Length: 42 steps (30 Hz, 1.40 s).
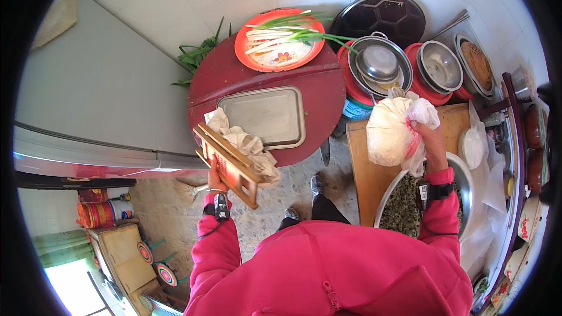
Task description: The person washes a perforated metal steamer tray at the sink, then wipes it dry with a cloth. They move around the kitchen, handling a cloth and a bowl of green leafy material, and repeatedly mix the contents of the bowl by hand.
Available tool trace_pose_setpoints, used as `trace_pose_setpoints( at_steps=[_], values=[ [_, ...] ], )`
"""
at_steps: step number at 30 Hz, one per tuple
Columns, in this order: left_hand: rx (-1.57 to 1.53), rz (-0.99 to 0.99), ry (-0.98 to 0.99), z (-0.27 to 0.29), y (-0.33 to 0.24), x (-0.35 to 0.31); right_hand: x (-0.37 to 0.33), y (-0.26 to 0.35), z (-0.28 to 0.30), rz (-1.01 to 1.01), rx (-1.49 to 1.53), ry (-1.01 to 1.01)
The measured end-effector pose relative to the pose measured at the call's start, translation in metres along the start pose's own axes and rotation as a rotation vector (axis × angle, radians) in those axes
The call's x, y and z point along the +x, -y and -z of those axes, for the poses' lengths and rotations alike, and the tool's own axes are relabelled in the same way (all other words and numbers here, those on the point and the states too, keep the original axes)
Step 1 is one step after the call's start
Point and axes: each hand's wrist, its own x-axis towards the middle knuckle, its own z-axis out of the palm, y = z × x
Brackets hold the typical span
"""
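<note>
The work looks to be at a carrying stage: both hands are loaded, so each thing would need a free resting place. The left hand (pixel 215 177) grips a slatted wooden rack (pixel 229 165) with a crumpled off-white cloth (pixel 246 143) on it, at the near edge of the round dark-red table (pixel 323 96), forearm reaching forward. The right hand (pixel 430 140), arm raised and bent, clutches a bulging white plastic bag (pixel 391 129) above a pale wooden board (pixel 366 172), beside a wide metal basin of dark greens (pixel 404 208).
</note>
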Motion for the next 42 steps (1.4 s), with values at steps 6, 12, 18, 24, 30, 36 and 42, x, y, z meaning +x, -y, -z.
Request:
trace_pose_setpoints(
  at_steps=[6,12,18,24,30,36,42],
  values=[
    [-0.055,-0.029,0.173,-0.003,0.070,-0.028,0.007,0.021,-0.037,0.017,0.043,0.079],
    [0.036,-0.136,-0.076,0.011,0.084,-0.070,-0.020,0.058,-0.077,0.108,0.025,0.113],
    [0.068,-0.078,-0.022,0.089,0.074,-0.138,-0.036,0.088,-0.095,0.243,-0.009,0.186],
    [0.053,-0.046,-0.117,0.173,0.049,-0.218,0.023,0.130,-0.136,0.333,-0.034,0.180],
    [-0.053,-0.050,-0.159,0.208,-0.001,-0.264,0.151,0.102,-0.229,0.599,-0.243,0.210],
    [-0.054,-0.054,-0.449,0.192,-0.015,-0.268,0.290,0.008,-0.312,0.800,-0.580,0.413],
    [-0.004,-0.023,-0.504,0.198,-0.010,-0.276,0.353,-0.131,-0.328,0.683,-0.971,0.698]
  ],
)
